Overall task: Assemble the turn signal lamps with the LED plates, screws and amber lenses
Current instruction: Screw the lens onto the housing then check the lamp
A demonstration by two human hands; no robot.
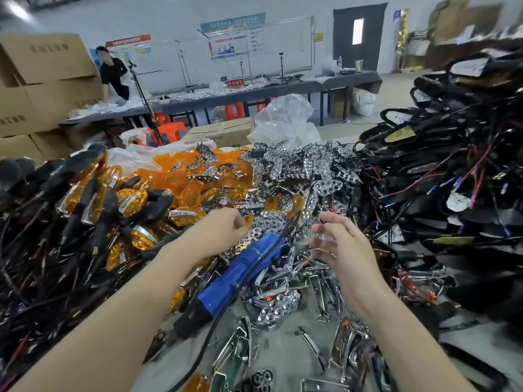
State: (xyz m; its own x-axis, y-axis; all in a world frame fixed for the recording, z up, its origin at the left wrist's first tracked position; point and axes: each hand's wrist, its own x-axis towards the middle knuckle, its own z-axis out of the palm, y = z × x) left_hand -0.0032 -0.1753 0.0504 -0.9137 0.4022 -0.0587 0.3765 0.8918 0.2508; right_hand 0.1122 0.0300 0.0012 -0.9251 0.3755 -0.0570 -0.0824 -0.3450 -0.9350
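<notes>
Nearest, below both wrists, loose chrome trims point(240, 352) lay on the grey bench point(283, 360); between the hands lay a blue electric screwdriver point(243, 267); the left hand point(223, 230) stretched forward with fingers curled, and whether it pinched anything could not be told; the right hand point(339, 247) hovered with fingers spread, holding nothing; just beyond both sat the heap of LED plates point(297, 171), with amber lenses point(181, 176) beyond the left hand, finished lamps point(133, 199) to its left, and wired black housings point(452, 171) right of the right hand. This looked like picking parts for a fresh lamp; the next move would call for singling one plate from the tangle. Carton point(48, 58) print and wall posters point(229, 38) were too blurred to read.
</notes>
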